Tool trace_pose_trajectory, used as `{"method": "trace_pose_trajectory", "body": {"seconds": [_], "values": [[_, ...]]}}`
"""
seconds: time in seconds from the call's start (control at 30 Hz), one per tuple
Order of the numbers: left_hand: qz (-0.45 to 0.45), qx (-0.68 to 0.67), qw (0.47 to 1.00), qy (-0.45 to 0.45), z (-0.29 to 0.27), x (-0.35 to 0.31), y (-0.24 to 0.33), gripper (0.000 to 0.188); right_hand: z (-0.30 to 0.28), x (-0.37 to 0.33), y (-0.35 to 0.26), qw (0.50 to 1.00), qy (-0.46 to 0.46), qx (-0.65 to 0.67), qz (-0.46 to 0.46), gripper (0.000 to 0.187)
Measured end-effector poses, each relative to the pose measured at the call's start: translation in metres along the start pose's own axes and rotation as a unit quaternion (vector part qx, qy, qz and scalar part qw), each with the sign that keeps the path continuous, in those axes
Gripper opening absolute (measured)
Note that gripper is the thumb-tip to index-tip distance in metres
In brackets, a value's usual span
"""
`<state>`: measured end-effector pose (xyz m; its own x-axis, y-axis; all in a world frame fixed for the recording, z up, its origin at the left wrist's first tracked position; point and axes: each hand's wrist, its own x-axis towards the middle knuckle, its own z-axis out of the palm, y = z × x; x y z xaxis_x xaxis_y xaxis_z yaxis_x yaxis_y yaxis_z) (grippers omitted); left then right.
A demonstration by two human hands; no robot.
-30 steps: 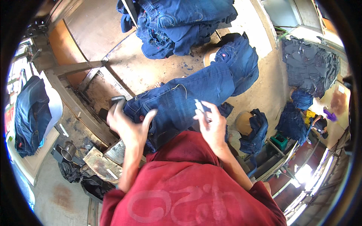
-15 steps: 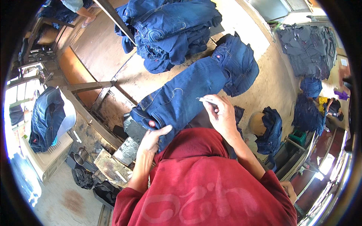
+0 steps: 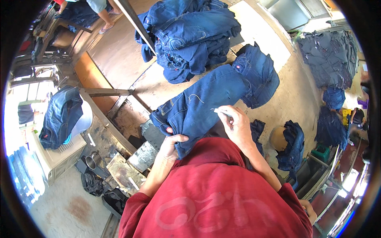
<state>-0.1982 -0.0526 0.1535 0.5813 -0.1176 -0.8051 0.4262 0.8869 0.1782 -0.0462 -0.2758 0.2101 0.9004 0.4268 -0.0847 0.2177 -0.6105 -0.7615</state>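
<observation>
A pair of dark blue jeans (image 3: 214, 89) lies across my lap, with light fading, loose pale threads and a round red tag near its near left corner. My left hand (image 3: 171, 146) grips that corner, its thumb lying on the denim and the other fingers hidden beneath. Over the jeans' near edge, my right hand (image 3: 234, 123) pinches a slim pale tool (image 3: 223, 112) with a thin tip pointing left; its exact kind is too small to make out. The tip appears just above the denim, and I cannot tell whether it touches.
Beyond the jeans stands a tall pile of blue jeans (image 3: 190, 39). Another folded pair (image 3: 258, 77) adjoins the far right end. A wooden post (image 3: 135, 25) rises at upper left, near another person's leg (image 3: 105, 20). Dark garments (image 3: 329, 57) lie at right; a metal cup (image 3: 93, 160) stands left.
The view has shifted, moving the surroundings rightward in the picture. My left hand's thumb now lies on the jeans' corner; my right hand keeps its pinch on the tool.
</observation>
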Motion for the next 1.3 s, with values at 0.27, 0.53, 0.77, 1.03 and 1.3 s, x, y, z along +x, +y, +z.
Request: {"method": "trace_pose_trajectory", "body": {"seconds": [0.27,0.53,0.77,1.03,1.3], "values": [[0.003,-0.079,0.997,0.011,-0.018,-0.013,-0.014,0.06,-0.002,-0.009,0.003,0.999,-0.011,-0.009,0.033,0.01],[-0.025,-0.012,0.999,0.041,-0.013,-0.017,-0.002,0.061,0.004,-0.012,0.001,1.0,-0.023,-0.009,0.013,0.009],[-0.039,-0.061,0.997,-0.026,-0.021,-0.016,-0.012,0.073,0.009,-0.015,-0.002,0.999,-0.033,-0.016,-0.001,0.008],[0.0,-0.079,0.995,-0.061,-0.019,-0.017,-0.012,0.077,0.01,-0.014,-0.006,0.998,-0.029,-0.036,-0.034,0.008],[-0.014,-0.056,0.996,0.073,-0.014,-0.025,-0.009,0.064,0.01,-0.019,-0.027,0.997,-0.031,-0.048,-0.057,0.007]]}}
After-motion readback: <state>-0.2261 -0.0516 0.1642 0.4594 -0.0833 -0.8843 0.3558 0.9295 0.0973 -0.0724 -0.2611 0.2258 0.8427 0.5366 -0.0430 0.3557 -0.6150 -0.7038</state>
